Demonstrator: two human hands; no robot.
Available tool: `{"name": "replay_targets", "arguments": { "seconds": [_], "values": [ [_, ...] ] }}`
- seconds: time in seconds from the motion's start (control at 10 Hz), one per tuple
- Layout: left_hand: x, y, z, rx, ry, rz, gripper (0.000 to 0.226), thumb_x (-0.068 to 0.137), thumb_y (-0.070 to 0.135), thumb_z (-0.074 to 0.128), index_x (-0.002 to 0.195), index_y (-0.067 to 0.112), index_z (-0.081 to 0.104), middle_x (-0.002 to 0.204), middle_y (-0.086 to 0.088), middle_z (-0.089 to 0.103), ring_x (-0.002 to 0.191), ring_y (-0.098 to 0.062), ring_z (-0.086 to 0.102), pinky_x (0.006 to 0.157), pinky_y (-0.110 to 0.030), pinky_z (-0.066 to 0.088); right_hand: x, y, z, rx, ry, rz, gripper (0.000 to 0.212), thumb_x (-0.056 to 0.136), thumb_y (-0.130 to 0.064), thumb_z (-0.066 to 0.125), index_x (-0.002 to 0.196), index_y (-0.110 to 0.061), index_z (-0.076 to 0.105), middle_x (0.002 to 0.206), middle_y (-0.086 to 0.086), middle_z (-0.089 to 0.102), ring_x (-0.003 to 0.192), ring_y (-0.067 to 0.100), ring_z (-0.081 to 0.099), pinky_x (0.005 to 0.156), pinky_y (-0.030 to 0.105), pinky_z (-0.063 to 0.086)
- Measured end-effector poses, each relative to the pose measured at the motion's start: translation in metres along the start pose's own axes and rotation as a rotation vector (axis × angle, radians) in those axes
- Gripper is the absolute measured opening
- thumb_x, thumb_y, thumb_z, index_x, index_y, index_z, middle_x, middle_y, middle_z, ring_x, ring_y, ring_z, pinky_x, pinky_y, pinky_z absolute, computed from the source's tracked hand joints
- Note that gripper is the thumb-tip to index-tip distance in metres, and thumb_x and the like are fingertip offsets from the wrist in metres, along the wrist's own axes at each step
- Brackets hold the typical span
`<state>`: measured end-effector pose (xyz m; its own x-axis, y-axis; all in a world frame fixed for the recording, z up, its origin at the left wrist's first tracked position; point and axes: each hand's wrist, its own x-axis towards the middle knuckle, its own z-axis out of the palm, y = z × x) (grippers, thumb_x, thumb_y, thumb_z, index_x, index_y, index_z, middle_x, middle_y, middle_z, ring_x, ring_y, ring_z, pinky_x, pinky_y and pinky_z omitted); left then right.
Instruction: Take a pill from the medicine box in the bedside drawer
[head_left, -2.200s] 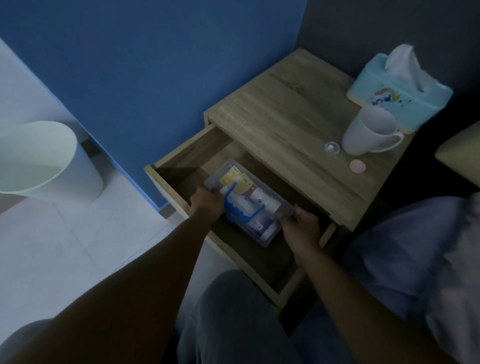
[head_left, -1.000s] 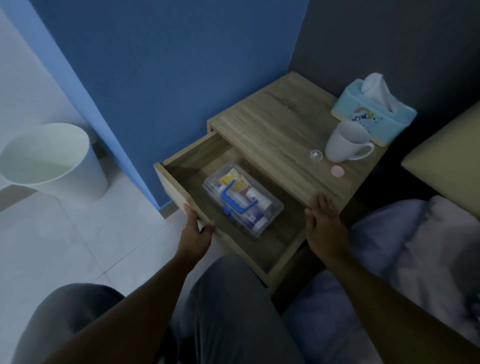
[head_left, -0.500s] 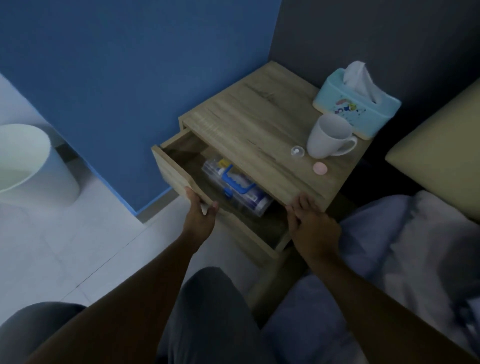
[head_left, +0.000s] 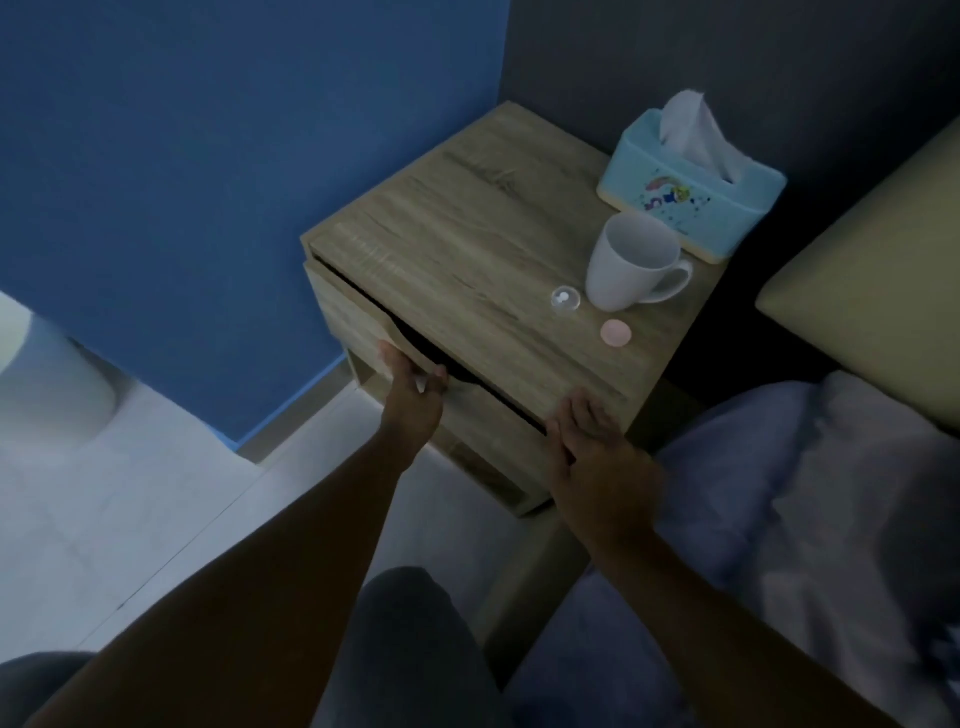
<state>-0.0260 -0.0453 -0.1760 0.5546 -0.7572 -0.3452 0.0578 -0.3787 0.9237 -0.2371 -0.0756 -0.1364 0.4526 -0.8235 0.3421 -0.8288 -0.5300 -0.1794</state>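
Note:
The wooden bedside table (head_left: 467, 228) has its drawer (head_left: 349, 317) pushed almost fully in; only a thin dark gap shows under the top. The medicine box is hidden inside. My left hand (head_left: 410, 389) grips the drawer front at its cut-out handle, fingers hooked over the edge. My right hand (head_left: 592, 441) lies flat, fingers spread, against the drawer's right end by the table's front corner. A small clear cup (head_left: 565, 300) holding a white pill stands on the tabletop, with a pink round lid (head_left: 615, 332) beside it.
A white mug (head_left: 631, 270) and a light blue tissue box (head_left: 691, 192) stand at the table's back right. A white bin (head_left: 52, 384) is on the floor at left. A pillow (head_left: 872, 270) and rumpled bedding (head_left: 805, 493) lie at right. Blue wall behind.
Both hands let go of the medicine box in the drawer, then moved to the drawer front. The drawer has slid from wide open to almost shut, hiding the box.

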Motion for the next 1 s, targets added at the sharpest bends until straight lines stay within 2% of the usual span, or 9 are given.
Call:
{"name": "replay_targets", "arguments": {
  "seconds": [0.2,0.4,0.5,0.6,0.7,0.8,0.9,1.0],
  "values": [
    [0.01,-0.001,0.012,0.042,-0.003,0.015,0.09,0.096,0.046,0.046,0.153,0.026,-0.021,0.166,-0.003,0.0,0.15,-0.025,0.014,0.12,-0.047,0.02,-0.001,0.002,0.005,-0.035,-0.008,-0.01,0.034,0.091,-0.022,0.06,0.115,-0.004,0.075,0.121,0.013,0.073,0.111,0.025,0.071,0.084,0.034,0.059],
    [0.015,0.006,0.015,0.105,-0.004,-0.024,0.09,0.097,0.042,0.049,0.153,0.026,-0.019,0.165,-0.005,0.01,0.148,-0.028,0.021,0.119,-0.046,0.022,-0.001,0.003,0.006,-0.024,-0.066,-0.019,0.038,0.09,-0.022,0.058,0.119,-0.002,0.072,0.126,0.016,0.07,0.117,0.028,0.068,0.091,0.036,0.058],
    [0.013,0.009,0.01,0.155,-0.024,-0.022,0.087,0.098,0.042,0.046,0.152,0.025,-0.02,0.165,-0.006,0.008,0.147,-0.028,0.021,0.117,-0.041,0.022,0.0,0.003,0.003,-0.016,-0.133,0.015,0.039,0.093,-0.023,0.058,0.124,-0.003,0.069,0.132,0.015,0.066,0.123,0.026,0.064,0.094,0.036,0.055],
    [0.008,0.003,-0.005,0.271,-0.098,-0.053,0.073,0.102,0.034,0.039,0.155,0.025,-0.012,0.164,-0.006,0.014,0.138,-0.02,0.041,0.104,-0.024,0.034,0.003,0.003,-0.002,-0.025,-0.212,0.021,0.041,0.096,-0.026,0.055,0.131,-0.006,0.065,0.141,0.011,0.06,0.131,0.022,0.057,0.095,0.036,0.054],
    [-0.007,0.006,-0.016,0.379,-0.162,-0.044,0.07,0.103,0.031,0.039,0.156,0.022,-0.007,0.16,-0.012,0.025,0.081,0.016,0.057,0.065,0.006,0.037,0.009,0.006,-0.004,-0.072,-0.371,0.035,0.05,0.102,-0.036,0.034,0.145,-0.017,0.051,0.155,0.0,0.045,0.145,0.011,0.039,0.099,0.035,0.051],
    [-0.026,0.024,-0.023,0.495,-0.172,-0.024,0.072,0.102,0.036,0.042,0.157,0.019,-0.001,0.162,-0.012,0.02,0.139,-0.019,0.04,0.107,-0.023,0.032,0.015,0.008,-0.009,-0.084,-0.467,0.005,0.05,0.103,-0.038,0.03,0.147,-0.02,0.047,0.158,-0.004,0.04,0.148,0.01,0.032,0.105,0.034,0.045],
    [-0.046,0.059,-0.029,0.561,-0.18,0.03,0.071,0.1,0.039,0.045,0.157,0.018,0.009,0.163,-0.007,0.02,0.147,-0.026,0.024,0.116,-0.035,0.023,0.023,0.008,-0.028,-0.032,-0.51,0.015,0.046,0.103,-0.036,0.035,0.143,-0.022,0.051,0.155,-0.006,0.044,0.143,0.013,0.04,0.106,0.032,0.045],
    [-0.065,0.098,-0.036,0.634,-0.164,0.128,0.07,0.098,0.04,0.048,0.156,0.02,0.016,0.157,-0.009,0.034,0.138,-0.027,0.042,0.108,-0.032,0.035,0.033,0.003,-0.053,0.033,-0.515,-0.031,0.051,0.1,-0.03,0.04,0.15,-0.018,0.041,0.157,-0.001,0.042,0.134,0.024,0.05,0.103,0.035,0.047]
  ]
}}
